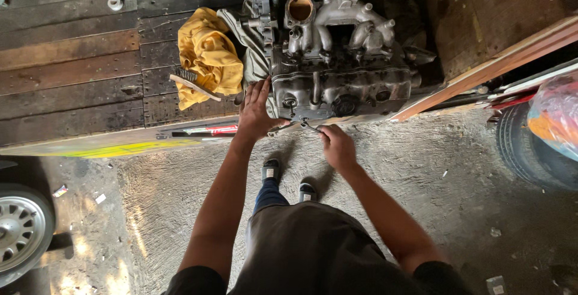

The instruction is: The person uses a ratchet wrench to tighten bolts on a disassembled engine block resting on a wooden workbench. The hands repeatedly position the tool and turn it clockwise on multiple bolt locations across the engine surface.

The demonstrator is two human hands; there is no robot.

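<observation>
Grey cast-metal engine block [337, 60] sits at the platform's near edge; left hand [256, 111] braces it, fingers spread, right hand [337, 147] clamps a thin steel wrench [310, 126] that could slip, skinning knuckles.

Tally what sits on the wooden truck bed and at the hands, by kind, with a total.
Engine block: 1
Yellow cloth: 1
Grey cloth: 1
Wire brush: 1
Wrench, held in the right hand: 1
Left hand rests against the engine.
Total: 5
</observation>
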